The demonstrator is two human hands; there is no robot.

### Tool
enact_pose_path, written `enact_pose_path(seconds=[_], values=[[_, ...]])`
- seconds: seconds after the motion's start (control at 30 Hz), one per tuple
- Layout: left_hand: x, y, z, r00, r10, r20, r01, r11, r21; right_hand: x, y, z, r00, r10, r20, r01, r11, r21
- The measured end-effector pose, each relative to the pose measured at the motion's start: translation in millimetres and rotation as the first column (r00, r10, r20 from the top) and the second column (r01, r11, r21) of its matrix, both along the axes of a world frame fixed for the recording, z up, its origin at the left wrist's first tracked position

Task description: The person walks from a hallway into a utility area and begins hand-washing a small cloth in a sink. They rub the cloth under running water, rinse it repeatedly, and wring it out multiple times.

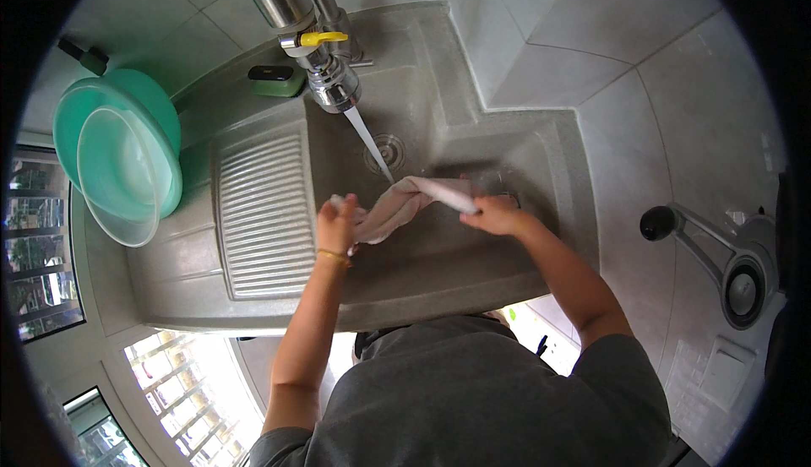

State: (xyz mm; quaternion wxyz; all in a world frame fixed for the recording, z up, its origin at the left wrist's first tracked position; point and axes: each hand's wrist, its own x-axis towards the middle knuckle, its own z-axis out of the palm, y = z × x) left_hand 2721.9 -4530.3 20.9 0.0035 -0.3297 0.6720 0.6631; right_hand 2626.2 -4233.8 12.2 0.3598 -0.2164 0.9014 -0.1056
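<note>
A pale pink cloth [399, 204], loosely twisted, stretches between my two hands over the basin of a grey stone sink [393, 277]. My left hand [336, 223] grips one end near the ribbed washboard; a yellow band circles that wrist. The other end is in my right hand [494, 213], towards the right side of the basin. From the chrome faucet [334, 87] a stream of water [369, 141] runs down to the cloth's upper edge. Behind the stream lies the round drain strainer [384, 153].
A ribbed washboard [266, 213] is moulded into the sink's left side. A green scrubbing brush [277, 80] rests on the back ledge. Green plastic basins [117, 144] lean at the far left. Tiled walls [633, 150] enclose the back and right, where a crank handle [690, 229] juts out.
</note>
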Motion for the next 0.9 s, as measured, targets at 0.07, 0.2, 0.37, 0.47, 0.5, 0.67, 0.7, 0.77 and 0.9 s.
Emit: enact_pose_path(seconds=[0.07,0.2,0.37,0.47,0.5,0.67,0.7,0.77,0.9], values=[[-8,9,-34,0.902,-0.406,0.146,0.411,0.705,-0.578,1,-3,-14,0.917,0.336,0.217,-0.357,0.932,0.067],[-5,32,-79,0.849,-0.311,0.428,0.517,0.661,-0.544,6,-11,-49,0.956,-0.072,-0.283,0.100,0.991,0.085],[-15,41,-97,0.688,-0.381,0.618,0.722,0.447,-0.528,14,-39,-78,0.974,0.010,-0.228,-0.002,0.999,0.037],[-27,31,-84,0.503,-0.380,0.777,0.842,0.417,-0.341,-1,-35,-79,0.998,0.016,0.061,-0.010,0.994,-0.105],[-28,27,-74,0.524,-0.354,0.775,0.841,0.357,-0.406,-7,-28,-78,0.989,0.029,0.143,0.000,0.981,-0.194],[-38,12,-19,0.688,-0.253,0.680,0.720,0.123,-0.683,-29,28,-65,0.907,0.047,0.418,-0.032,0.999,-0.041],[-42,14,-13,0.744,-0.256,0.617,0.643,0.025,-0.765,-28,32,-65,0.912,0.059,0.405,-0.108,0.989,0.098],[-48,22,-10,0.827,-0.272,0.492,0.476,-0.126,-0.870,-22,29,-67,0.957,0.175,0.231,-0.203,0.973,0.105],[-50,48,-41,0.704,-0.304,0.642,0.710,0.269,-0.651,-9,-11,-79,0.997,-0.070,-0.039,0.067,0.996,-0.052]])
